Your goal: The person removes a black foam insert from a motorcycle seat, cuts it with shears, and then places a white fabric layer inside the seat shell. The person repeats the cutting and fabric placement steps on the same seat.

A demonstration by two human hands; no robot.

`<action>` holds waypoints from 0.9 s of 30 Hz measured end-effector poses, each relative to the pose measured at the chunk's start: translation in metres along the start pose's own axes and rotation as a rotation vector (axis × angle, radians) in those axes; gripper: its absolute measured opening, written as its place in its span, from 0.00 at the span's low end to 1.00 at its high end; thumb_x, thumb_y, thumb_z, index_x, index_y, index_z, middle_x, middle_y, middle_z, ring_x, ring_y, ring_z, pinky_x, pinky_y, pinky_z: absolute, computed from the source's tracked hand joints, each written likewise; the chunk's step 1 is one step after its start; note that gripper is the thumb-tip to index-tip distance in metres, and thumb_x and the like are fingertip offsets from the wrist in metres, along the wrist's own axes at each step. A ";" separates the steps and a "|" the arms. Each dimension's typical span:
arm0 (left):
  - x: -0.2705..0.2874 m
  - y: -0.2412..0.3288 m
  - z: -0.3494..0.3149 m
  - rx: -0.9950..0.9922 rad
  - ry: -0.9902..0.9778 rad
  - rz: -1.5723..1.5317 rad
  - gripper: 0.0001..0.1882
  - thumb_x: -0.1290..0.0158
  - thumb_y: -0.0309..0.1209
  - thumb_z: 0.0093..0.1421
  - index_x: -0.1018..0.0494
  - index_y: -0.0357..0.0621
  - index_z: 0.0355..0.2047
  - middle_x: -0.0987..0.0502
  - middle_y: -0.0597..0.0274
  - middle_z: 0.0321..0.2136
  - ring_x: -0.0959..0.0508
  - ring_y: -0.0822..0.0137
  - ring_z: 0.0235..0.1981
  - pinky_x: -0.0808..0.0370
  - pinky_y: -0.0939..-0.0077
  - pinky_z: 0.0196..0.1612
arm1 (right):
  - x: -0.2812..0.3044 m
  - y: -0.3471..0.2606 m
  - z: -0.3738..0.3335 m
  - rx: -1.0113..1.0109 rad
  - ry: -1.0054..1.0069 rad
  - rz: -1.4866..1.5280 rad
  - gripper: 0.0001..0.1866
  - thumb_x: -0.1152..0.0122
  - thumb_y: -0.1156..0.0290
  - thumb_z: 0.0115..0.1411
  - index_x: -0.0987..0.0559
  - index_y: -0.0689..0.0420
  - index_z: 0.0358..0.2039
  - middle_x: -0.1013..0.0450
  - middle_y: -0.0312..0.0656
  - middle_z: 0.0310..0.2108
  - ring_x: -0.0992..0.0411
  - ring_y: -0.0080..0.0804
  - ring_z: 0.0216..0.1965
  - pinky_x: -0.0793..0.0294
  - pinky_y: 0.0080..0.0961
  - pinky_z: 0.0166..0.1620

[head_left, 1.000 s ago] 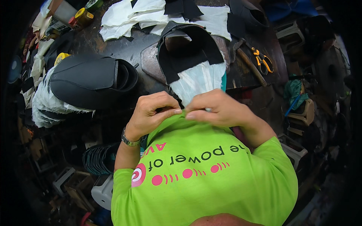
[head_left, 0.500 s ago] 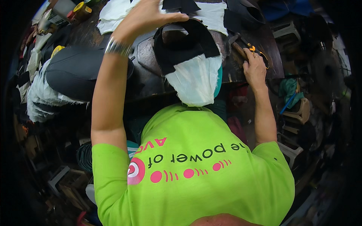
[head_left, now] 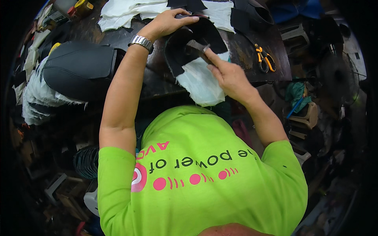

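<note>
On the worktable before me stands a curved black piece (head_left: 214,37) with white frayed cloth (head_left: 202,80) on its near part. My left hand (head_left: 169,23), wearing a metal-band watch (head_left: 141,42), grips the far rim of this piece, with the thumb along the edge. In my right hand (head_left: 231,78) is a hammer (head_left: 195,46). Its head is over the hollow of the black piece; whether it touches the inside I cannot tell. My right fingers wrap the handle, which is mostly hidden.
Orange-handled scissors (head_left: 264,59) lie at the right of the dark table (head_left: 252,76). A smooth black padded form (head_left: 78,70) with frayed white cloth is at the left. White cloth pieces (head_left: 130,11) lie along the back. A plastic stool (head_left: 307,114) stands at the right.
My right hand has picked up the hammer from beside the scissors and brought it left, over the black piece. My left hand has come down onto the piece's far rim.
</note>
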State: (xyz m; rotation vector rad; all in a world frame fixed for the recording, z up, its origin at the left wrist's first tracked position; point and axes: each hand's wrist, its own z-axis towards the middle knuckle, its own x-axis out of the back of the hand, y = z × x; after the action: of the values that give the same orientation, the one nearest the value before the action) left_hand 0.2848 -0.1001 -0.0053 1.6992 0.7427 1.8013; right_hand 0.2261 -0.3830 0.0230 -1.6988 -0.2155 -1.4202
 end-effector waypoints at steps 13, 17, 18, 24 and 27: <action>-0.008 -0.004 -0.008 -0.102 0.046 -0.205 0.30 0.46 0.57 0.67 0.21 0.46 0.55 0.19 0.55 0.51 0.21 0.62 0.55 0.29 0.71 0.60 | -0.018 0.000 0.034 0.048 0.004 -0.099 0.29 0.46 0.59 0.69 0.36 0.36 0.70 0.20 0.53 0.32 0.21 0.57 0.35 0.23 0.51 0.40; 0.000 -0.008 -0.006 -0.064 0.049 -0.074 0.31 0.47 0.59 0.67 0.20 0.46 0.54 0.17 0.54 0.49 0.19 0.61 0.50 0.27 0.70 0.56 | -0.009 -0.005 0.037 0.018 0.086 -0.109 0.29 0.46 0.60 0.70 0.36 0.35 0.70 0.20 0.54 0.32 0.21 0.58 0.34 0.23 0.51 0.40; 0.002 -0.009 -0.007 -0.034 0.057 -0.035 0.32 0.47 0.60 0.66 0.20 0.46 0.54 0.17 0.53 0.48 0.19 0.60 0.49 0.26 0.70 0.54 | -0.007 -0.009 0.035 0.032 0.101 -0.087 0.29 0.46 0.60 0.70 0.36 0.35 0.70 0.20 0.54 0.32 0.21 0.58 0.34 0.23 0.51 0.40; -0.001 -0.002 -0.001 -0.006 0.038 0.086 0.33 0.49 0.63 0.66 0.19 0.47 0.52 0.16 0.50 0.43 0.17 0.56 0.43 0.24 0.67 0.49 | -0.005 -0.015 0.039 -0.023 -0.020 -0.146 0.25 0.46 0.59 0.70 0.31 0.38 0.67 0.20 0.55 0.36 0.22 0.60 0.36 0.23 0.50 0.42; 0.006 0.003 0.001 -0.028 -0.022 0.148 0.34 0.50 0.63 0.65 0.19 0.46 0.51 0.16 0.47 0.43 0.17 0.53 0.44 0.23 0.65 0.50 | 0.000 -0.004 0.039 0.080 0.074 -0.057 0.25 0.46 0.60 0.70 0.31 0.38 0.67 0.20 0.56 0.35 0.22 0.61 0.37 0.24 0.52 0.42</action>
State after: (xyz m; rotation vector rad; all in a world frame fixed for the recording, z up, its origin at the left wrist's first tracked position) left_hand 0.2852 -0.0983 0.0013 1.7933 0.5929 1.8795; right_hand 0.2509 -0.3526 0.0269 -1.5837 -0.2775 -1.4937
